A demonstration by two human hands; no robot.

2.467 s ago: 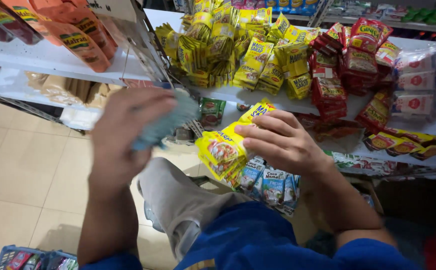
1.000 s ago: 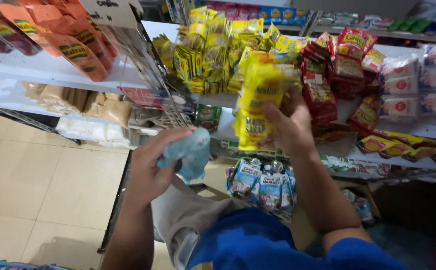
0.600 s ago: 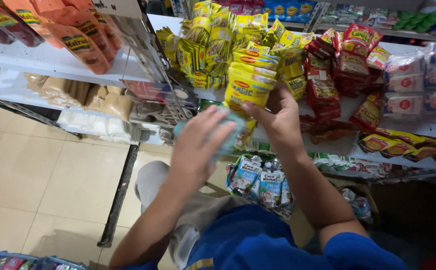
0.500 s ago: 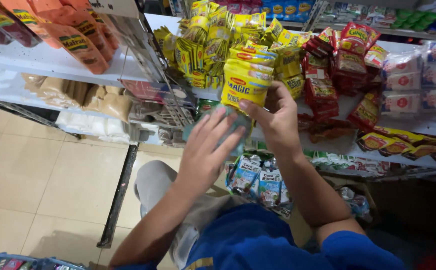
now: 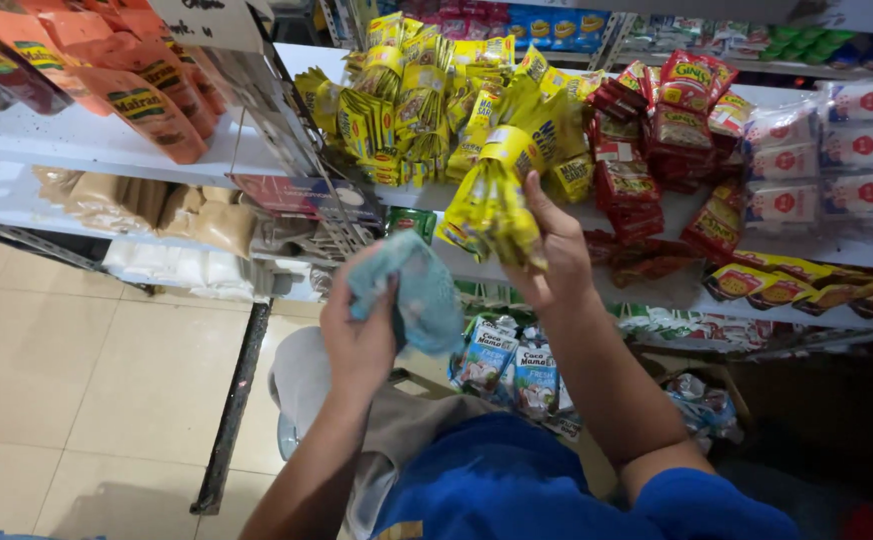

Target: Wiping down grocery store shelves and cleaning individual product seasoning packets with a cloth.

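Back from the packets comes our left hand (image 5: 362, 335), now lower and fingers clamped on a light blue cloth (image 5: 412, 290) below the shelf edge. Far left, orange pouches (image 5: 132, 95) sit on the white shelf (image 5: 47, 140). Our right hand (image 5: 557, 255) grips a bunch of yellow sachets (image 5: 492, 205), held up before the yellow pile (image 5: 427, 100). Red packets (image 5: 672, 130) follow, then white bags (image 5: 822, 150) far right.

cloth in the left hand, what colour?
Light teal-blue cloth, gripped by the left hand; clearest in the head view.
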